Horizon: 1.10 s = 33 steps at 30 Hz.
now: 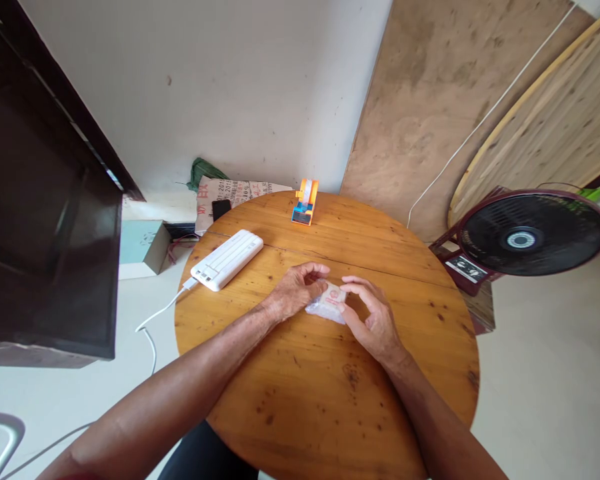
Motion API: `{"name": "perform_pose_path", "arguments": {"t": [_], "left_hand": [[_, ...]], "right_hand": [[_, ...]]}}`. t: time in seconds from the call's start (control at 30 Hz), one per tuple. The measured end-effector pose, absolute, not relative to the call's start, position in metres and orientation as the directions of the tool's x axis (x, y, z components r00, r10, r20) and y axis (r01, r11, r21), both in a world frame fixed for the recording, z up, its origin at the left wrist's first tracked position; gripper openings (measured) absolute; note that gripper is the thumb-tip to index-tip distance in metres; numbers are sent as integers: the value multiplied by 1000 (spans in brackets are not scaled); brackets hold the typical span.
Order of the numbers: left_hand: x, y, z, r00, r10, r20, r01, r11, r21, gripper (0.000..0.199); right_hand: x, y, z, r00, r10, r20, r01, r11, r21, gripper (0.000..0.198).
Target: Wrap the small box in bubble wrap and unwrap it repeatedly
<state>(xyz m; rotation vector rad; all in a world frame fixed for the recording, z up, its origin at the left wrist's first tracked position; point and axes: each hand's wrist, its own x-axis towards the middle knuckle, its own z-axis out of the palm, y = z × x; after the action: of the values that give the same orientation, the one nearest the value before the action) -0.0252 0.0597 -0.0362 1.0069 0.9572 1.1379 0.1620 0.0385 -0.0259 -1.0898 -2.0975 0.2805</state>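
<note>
A small clear plastic packet (pixel 329 308) with red print on its pale top lies on the round wooden table, between my two hands. My left hand (pixel 300 290) is at its upper left corner, with the thumb on the packet and the index finger curved above. On the other side, my right hand (pixel 373 317) has its index fingertip and thumb against the packet's right edge, with the fingers curved around it. What the packet contains cannot be made out.
An orange and blue tape dispenser (pixel 306 202) stands at the table's (pixel 300 400) far edge. To the left lies a white power bank (pixel 227 260) with a white cable (pixel 166 308) running off the table. A fan (pixel 533 233) stands at the right, beyond the table.
</note>
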Motion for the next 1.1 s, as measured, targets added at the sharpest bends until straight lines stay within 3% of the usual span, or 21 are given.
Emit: {"name": "perform_pose_path", "arguments": {"t": [0.17, 0.27, 0.4, 0.53, 0.73, 0.87, 1.1], "left_hand": [[-26, 60, -38, 190, 979, -72, -225, 115, 968, 37], [-26, 60, -38, 214, 975, -64, -243, 116, 963, 39], [-26, 59, -36, 201, 977, -68, -275, 123, 954, 39], [-27, 63, -35, 69, 997, -26, -287, 45, 957, 31], [-33, 74, -41, -150, 989, 1, -143, -23, 990, 19], [-35, 76, -44, -215, 975, 46, -61, -61, 996, 17], [-41, 81, -49, -263, 957, 122, 117, -94, 989, 17]], "right_hand": [[164, 38, -24, -469, 697, 543, 668, 682, -297, 22], [164, 37, -23, -482, 690, 540, 676, 685, -272, 22], [164, 38, -25, -365, 741, 564, 619, 645, -447, 20], [167, 47, -31, -141, 807, 573, 532, 550, -644, 17], [172, 66, -55, 45, 892, 450, 446, 385, -808, 25], [173, 71, -64, 121, 915, 386, 386, 315, -867, 29], [174, 72, -67, 127, 907, 402, 367, 333, -869, 30]]}}
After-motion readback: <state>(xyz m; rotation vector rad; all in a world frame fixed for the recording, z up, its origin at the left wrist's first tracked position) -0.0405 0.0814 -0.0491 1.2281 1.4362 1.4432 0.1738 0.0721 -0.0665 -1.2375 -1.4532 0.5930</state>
